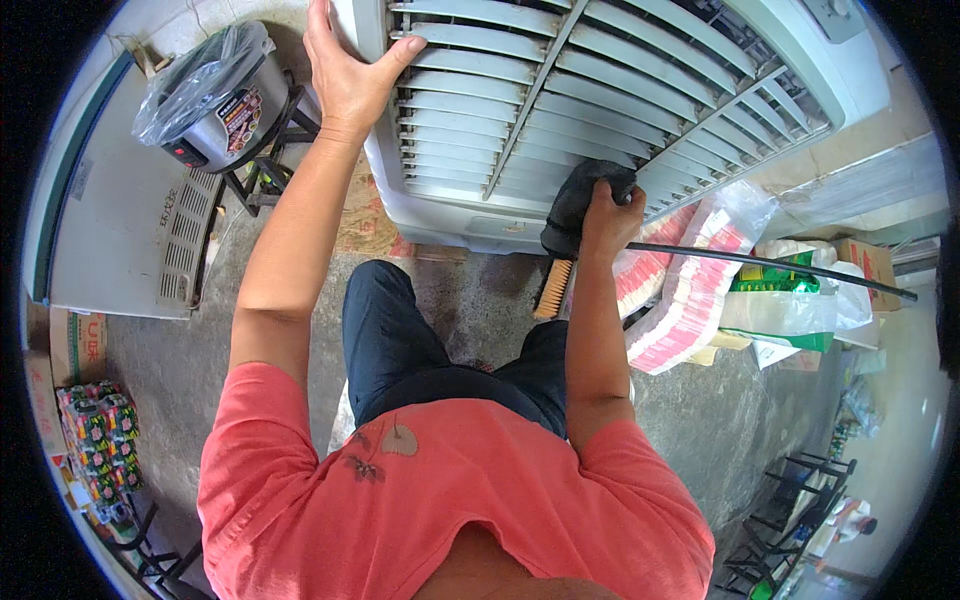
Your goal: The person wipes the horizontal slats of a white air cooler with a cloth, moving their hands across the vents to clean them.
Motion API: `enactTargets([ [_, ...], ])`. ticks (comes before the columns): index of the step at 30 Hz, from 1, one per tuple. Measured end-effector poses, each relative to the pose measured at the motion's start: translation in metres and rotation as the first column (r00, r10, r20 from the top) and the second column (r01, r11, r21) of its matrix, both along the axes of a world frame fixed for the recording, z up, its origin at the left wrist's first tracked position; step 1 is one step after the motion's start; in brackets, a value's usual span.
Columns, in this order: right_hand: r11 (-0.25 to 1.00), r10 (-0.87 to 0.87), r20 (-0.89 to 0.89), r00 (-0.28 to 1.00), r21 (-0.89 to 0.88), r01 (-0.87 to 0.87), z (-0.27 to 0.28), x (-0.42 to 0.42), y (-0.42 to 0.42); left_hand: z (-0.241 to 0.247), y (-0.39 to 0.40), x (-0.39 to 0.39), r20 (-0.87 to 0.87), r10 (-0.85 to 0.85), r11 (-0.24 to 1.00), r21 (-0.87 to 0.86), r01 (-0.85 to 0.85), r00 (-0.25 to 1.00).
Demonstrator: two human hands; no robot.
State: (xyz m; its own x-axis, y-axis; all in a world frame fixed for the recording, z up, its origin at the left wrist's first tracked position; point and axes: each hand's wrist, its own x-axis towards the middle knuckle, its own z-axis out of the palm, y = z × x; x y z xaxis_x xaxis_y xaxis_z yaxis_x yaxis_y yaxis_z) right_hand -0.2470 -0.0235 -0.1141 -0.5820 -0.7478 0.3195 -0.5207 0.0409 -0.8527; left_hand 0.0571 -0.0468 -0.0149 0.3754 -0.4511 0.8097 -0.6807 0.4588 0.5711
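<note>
A large white appliance (435,225) with a louvered grille (525,112) stands before me, its slats dusty. My left hand (349,79) holds the housing's left edge, thumb on the front of the slats and fingers along the side. Bunched in my right hand (615,214) is a dark cloth (574,210), pressed against the lower slats. Below that cloth show the tan bristles of a brush (553,289); its upper part is hidden. A thin black rod (772,264) runs rightward from behind my right wrist; I cannot tell what it joins.
To the left, a plastic-covered cooker (247,120) sits on a black stool (262,176), beside a white cabinet (124,195). Plastic-wrapped packs (690,300) and cardboard boxes (870,262) crowd the right. Several stacked cans (101,442) stand at far left; black folding furniture (787,517) lower right.
</note>
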Motion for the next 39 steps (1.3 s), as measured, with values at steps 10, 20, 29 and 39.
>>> enactTargets([
  [10,0.983,0.024,0.372,0.928,-0.178,0.046,-0.019,0.011,-0.001,-0.018,-0.019,0.005,-0.099,-0.160,0.983,-0.111,0.149,0.982],
  [20,0.942,0.098,0.182,0.978,-0.333,-0.032,-0.031,0.003,-0.005,-0.025,-0.024,0.003,-0.102,-0.111,0.979,-0.184,0.091,0.989],
  [29,0.948,0.224,-0.165,0.961,-0.192,-0.254,-0.027,0.025,0.004,-0.025,-0.022,-0.002,-0.131,-0.109,0.980,-0.182,0.084,0.985],
  [39,0.938,0.319,0.029,0.947,0.136,-0.320,0.006,0.064,0.003,-0.026,-0.021,-0.001,-0.146,-0.154,0.977,-0.172,0.129,0.977],
])
